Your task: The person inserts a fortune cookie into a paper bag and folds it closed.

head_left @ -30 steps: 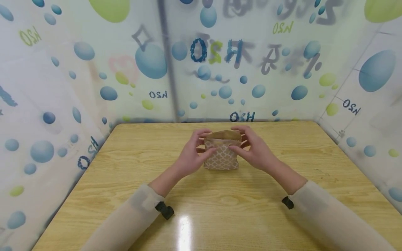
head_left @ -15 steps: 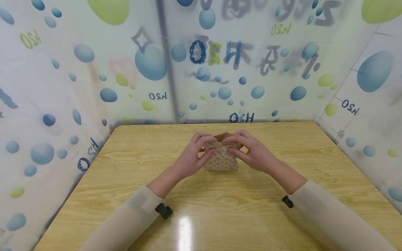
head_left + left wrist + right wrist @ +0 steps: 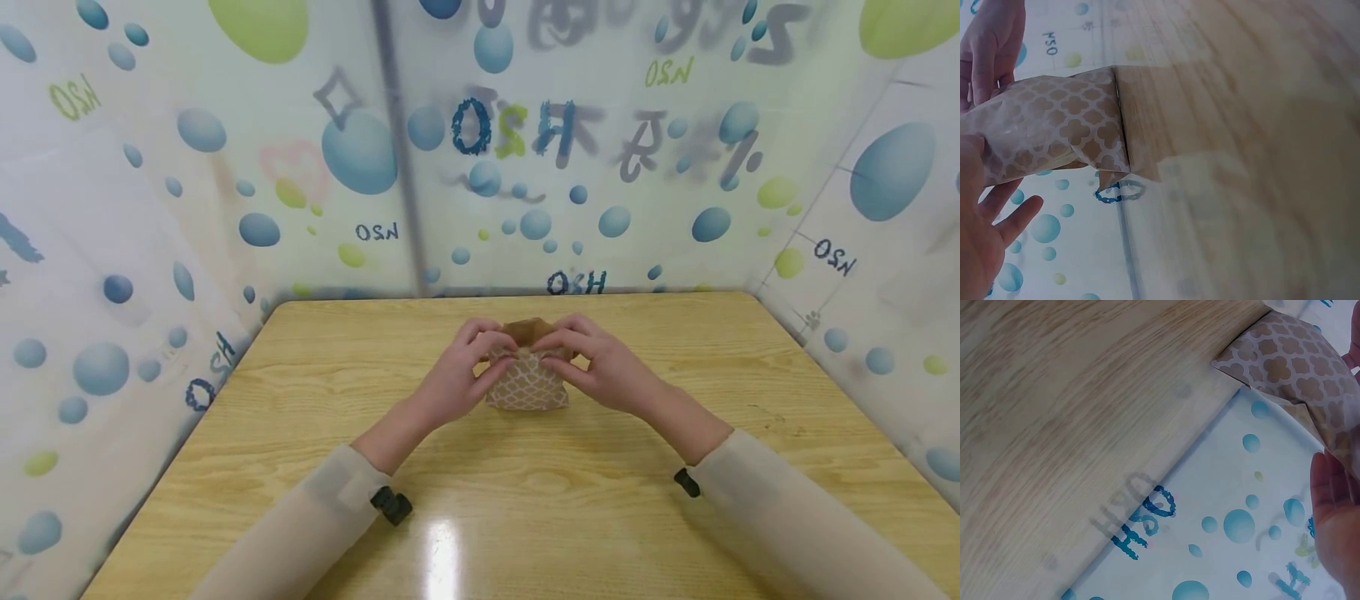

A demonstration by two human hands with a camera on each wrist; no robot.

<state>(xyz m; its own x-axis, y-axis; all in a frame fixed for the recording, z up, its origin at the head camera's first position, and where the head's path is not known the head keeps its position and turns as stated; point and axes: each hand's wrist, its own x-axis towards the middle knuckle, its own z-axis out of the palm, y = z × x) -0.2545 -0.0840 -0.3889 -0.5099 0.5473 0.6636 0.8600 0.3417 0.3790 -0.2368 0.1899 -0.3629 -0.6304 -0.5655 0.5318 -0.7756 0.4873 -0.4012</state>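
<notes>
A small brown paper bag (image 3: 528,387) with a white lattice print stands upright on the wooden table, its mouth at the top and the plain back panel rising behind. My left hand (image 3: 452,379) pinches the front rim near its left side between thumb and forefinger. On the opposite side my right hand (image 3: 618,371) pinches the same rim, its fingertips close to the left hand's. The left wrist view shows the printed bag (image 3: 1075,125) with its base on the table. In the right wrist view the bag (image 3: 1291,359) is partly cut off. What is inside cannot be seen.
The wooden table (image 3: 300,400) has rounded far corners and a bright light reflection near its front. Sheets printed with bubbles (image 3: 360,150) and lettering hang behind it and along both sides. A dark strap (image 3: 392,505) sits at the left sleeve's cuff.
Fingers of both hands have come from the bag's sides and back onto its front rim, closer together. The front rim now sits lower, with more of the plain inner back panel showing.
</notes>
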